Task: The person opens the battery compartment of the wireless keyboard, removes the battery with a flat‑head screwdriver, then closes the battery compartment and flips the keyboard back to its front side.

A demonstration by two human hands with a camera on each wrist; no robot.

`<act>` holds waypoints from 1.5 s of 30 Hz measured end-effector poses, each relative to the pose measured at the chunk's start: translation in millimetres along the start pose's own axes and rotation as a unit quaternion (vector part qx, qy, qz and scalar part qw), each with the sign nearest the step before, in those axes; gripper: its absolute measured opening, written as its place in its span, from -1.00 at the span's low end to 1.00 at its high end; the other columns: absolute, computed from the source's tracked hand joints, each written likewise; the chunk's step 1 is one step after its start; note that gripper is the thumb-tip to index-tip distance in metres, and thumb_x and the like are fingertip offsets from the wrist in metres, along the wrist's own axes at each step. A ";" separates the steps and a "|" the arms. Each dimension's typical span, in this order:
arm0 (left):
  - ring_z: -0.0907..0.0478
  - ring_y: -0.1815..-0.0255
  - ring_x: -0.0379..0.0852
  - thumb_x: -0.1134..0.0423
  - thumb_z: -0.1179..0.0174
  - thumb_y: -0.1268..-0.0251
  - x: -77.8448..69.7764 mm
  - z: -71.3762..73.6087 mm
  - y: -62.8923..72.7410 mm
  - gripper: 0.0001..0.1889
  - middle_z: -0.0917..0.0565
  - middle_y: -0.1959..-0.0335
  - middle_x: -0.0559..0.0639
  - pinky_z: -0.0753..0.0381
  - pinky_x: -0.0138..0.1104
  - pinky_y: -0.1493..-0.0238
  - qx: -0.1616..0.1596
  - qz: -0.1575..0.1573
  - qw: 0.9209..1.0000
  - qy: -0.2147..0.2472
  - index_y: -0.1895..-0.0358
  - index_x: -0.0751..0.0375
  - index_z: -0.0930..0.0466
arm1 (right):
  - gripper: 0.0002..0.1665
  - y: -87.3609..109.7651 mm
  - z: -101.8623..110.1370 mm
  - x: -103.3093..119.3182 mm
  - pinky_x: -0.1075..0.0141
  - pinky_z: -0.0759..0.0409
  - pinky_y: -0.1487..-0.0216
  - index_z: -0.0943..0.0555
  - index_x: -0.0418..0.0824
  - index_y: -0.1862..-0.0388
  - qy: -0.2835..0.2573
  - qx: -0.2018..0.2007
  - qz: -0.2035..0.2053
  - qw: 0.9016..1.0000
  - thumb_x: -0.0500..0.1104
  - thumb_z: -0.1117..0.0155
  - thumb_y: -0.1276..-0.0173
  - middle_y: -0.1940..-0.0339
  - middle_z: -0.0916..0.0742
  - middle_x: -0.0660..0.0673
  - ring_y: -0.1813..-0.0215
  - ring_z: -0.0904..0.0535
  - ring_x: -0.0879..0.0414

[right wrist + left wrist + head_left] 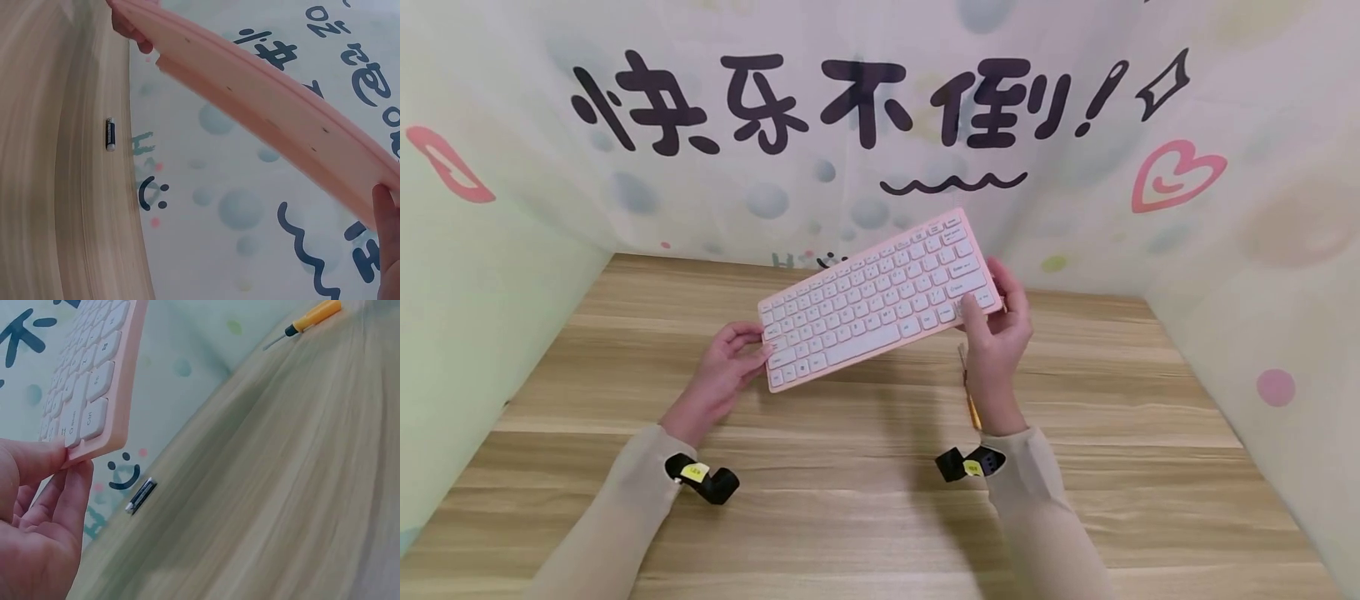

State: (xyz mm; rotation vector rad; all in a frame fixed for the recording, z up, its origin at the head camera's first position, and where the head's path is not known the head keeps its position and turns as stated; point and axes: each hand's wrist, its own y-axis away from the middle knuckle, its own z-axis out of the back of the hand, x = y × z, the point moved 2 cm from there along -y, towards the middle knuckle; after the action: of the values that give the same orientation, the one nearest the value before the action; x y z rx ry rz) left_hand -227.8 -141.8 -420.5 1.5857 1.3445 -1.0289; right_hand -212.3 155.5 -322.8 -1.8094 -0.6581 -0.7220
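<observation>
A pink keyboard (868, 302) with white keys is held up off the table, tilted with its right end higher. My left hand (727, 372) pinches its lower left corner, thumb on the key side and fingers behind. At the other end my right hand (1002, 350) grips the right edge, thumb over the front keys. The keyboard's pink underside (281, 100) shows in the right wrist view. A screwdriver (971, 400) with a yellow-orange handle lies beneath, near the right wrist. One small battery (141, 495) lies on the table, hidden by the keyboard in the head view.
The wood-grain table (850, 517) meets a printed cloth backdrop (1075, 217) at its back edge. Similar light walls rise at left and right. A black camera mount is strapped on each wrist, over beige sleeves (617, 500).
</observation>
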 end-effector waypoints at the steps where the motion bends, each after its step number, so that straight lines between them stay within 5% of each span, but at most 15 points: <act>1: -0.53 0.24 -0.24 0.61 -0.01 -0.21 -1.6 1.6 0.6 -0.70 -0.46 0.18 -0.04 -0.55 -0.44 0.18 0.000 -0.003 1.000 -0.009 0.08 0.19 -0.32 | -0.50 0.1 1.6 -0.2 0.41 -0.58 0.40 -0.36 -0.49 -0.14 0.010 0.000 0.001 1.000 -0.42 -0.06 -0.18 0.15 -0.50 -0.22 0.24 -0.48 0.05; 8: -0.54 0.29 -0.28 0.58 -0.06 -0.19 -11.1 16.4 5.7 -0.71 -0.48 0.21 -0.07 -0.55 -0.44 0.19 0.000 -0.010 0.998 -0.069 0.10 0.19 -0.37 | -0.62 0.9 12.8 -3.5 0.43 -0.49 0.23 -0.48 -0.56 -0.01 0.084 0.020 0.005 0.996 -0.44 -0.07 -0.19 0.20 -0.52 -0.22 0.25 -0.47 0.06; 19: -0.49 0.20 -0.26 0.41 -0.15 -0.21 -30.4 35.0 15.7 -0.70 -0.48 0.16 -0.12 -0.54 -0.45 0.18 0.006 -0.013 0.978 -0.208 0.01 0.24 -0.36 | -0.67 4.6 26.6 -14.5 0.46 -0.55 0.36 -0.56 -0.40 0.02 0.170 0.106 -0.095 0.975 -0.40 -0.16 -0.21 0.13 -0.63 -0.26 0.37 -0.53 0.09; 28: -0.52 0.19 -0.29 0.38 -0.16 -0.22 -37.8 45.3 17.0 -0.70 -0.47 0.15 -0.09 -0.54 -0.44 0.16 0.023 -0.013 0.969 -0.245 0.01 0.27 -0.36 | -0.55 9.1 39.7 -28.5 0.39 -0.58 0.34 -0.52 -0.31 -0.11 0.256 0.189 -0.214 0.924 -0.33 -0.25 -0.20 0.08 -0.60 -0.25 0.22 -0.58 0.02; 37: -0.50 0.17 -0.31 0.33 -0.16 -0.24 -36.2 50.3 19.7 -0.53 -0.42 0.00 0.20 -0.53 -0.44 0.16 0.051 0.002 0.956 -0.289 -0.14 0.49 -0.27 | -0.28 18.3 53.5 -39.7 0.06 -0.61 0.30 -0.28 -0.22 -0.33 0.278 0.308 -0.316 0.853 -0.32 -0.27 -0.19 0.06 -0.52 -0.30 0.24 -0.58 -0.07; 45: -0.48 0.17 -0.28 0.32 -0.14 -0.25 -28.7 52.8 22.9 -0.52 -0.40 -0.03 0.30 -0.55 -0.39 0.16 0.074 0.028 0.950 -0.304 -0.16 0.50 -0.27 | -0.23 32.4 62.3 -58.5 0.08 -0.62 0.33 -0.26 -0.31 -0.33 0.287 0.341 -0.344 0.826 -0.35 -0.32 -0.14 0.14 -0.54 -0.33 0.30 -0.60 0.01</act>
State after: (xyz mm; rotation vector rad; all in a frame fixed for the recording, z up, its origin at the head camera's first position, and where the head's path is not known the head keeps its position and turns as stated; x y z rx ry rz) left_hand -212.6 -203.5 -410.6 1.2452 0.8090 -1.4574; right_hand -217.4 198.0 -403.5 -0.6027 -0.9958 -1.2436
